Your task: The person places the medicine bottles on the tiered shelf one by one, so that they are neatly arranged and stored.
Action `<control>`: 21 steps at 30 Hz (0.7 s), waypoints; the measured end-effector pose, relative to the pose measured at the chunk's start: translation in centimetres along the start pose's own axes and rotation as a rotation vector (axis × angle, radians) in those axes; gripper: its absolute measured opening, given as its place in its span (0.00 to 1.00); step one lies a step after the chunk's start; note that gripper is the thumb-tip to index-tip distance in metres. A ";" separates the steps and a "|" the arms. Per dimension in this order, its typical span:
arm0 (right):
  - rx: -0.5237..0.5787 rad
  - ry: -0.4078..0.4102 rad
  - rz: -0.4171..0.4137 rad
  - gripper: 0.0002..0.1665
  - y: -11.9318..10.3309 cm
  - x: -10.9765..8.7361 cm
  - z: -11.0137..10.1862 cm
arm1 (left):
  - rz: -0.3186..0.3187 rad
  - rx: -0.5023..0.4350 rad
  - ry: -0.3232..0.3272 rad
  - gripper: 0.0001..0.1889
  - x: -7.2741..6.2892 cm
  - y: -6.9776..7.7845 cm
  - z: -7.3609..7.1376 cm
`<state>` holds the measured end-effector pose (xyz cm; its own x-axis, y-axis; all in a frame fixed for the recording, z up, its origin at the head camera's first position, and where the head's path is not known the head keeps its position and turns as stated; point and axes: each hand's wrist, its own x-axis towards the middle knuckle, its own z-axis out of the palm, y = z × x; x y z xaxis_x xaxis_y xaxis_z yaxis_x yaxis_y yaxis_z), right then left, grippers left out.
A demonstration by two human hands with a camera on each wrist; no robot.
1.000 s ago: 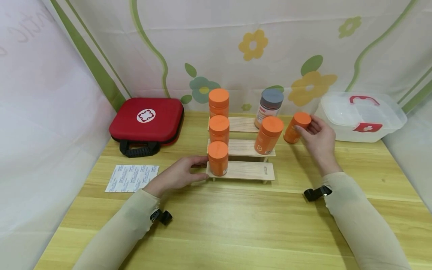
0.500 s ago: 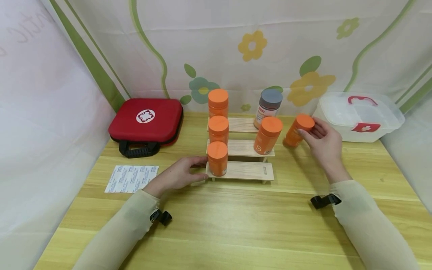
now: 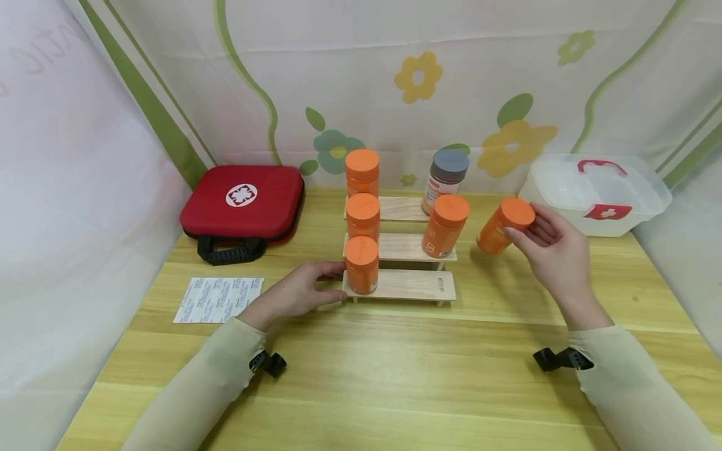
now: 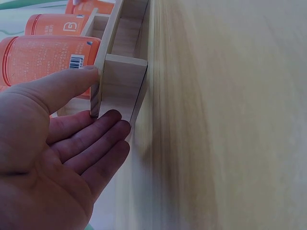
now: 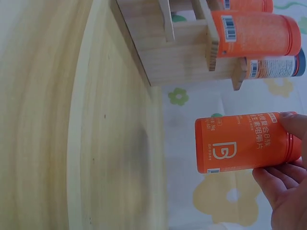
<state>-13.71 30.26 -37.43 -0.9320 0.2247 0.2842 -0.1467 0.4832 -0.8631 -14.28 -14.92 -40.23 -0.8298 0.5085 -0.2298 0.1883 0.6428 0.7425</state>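
We see the right hand (image 3: 555,250) holding a small orange plastic bottle with an orange screw cap (image 3: 504,226) by its cap end, thumb on one side and curled fingers (image 5: 276,178) on the other, so the bottle is pinched at the top and tilted, lifted clear of the light wooden table (image 3: 395,376) just to the right of the three-step wooden riser (image 3: 414,285). In the right wrist view the bottle (image 5: 242,143) shows a white "B" mark on its label. The left hand (image 3: 296,294) rests on the table at the left end of the riser's lowest step; in the left wrist view the thumb (image 4: 57,86) presses against the end board of the step while the other fingers lie straight and close together beneath it. Right beside that thumb stands an orange bottle on the lowest step (image 3: 361,264), with a second orange bottle on the middle step (image 3: 363,217) and a third on the top step (image 3: 361,172) behind it. On the right half of the middle step stands another orange bottle (image 3: 445,226), and behind it a bottle with a grey cap (image 3: 445,179). Farther off we see a red zipped first-aid pouch (image 3: 242,203) at the left, a white sheet of plasters (image 3: 219,299) in front of it, and a clear plastic box with a red handle (image 3: 598,194) at the right.
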 end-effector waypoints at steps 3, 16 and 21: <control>0.010 0.006 -0.035 0.38 -0.5 -0.9 -0.3 | 0.003 0.000 -0.001 0.35 0.0 0.0 0.0; 0.028 0.002 -0.163 0.40 -2.1 -4.1 -1.0 | 0.014 0.002 0.002 0.34 -0.1 0.0 0.0; 0.051 0.001 -0.225 0.40 -3.1 -5.3 -0.8 | 0.008 -0.004 0.001 0.34 -0.1 0.1 0.0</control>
<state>-8.04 28.26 -35.88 -0.8735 0.1166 0.4726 -0.3677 0.4783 -0.7975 -14.19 -14.94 -40.11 -0.8289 0.5128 -0.2235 0.1928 0.6369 0.7464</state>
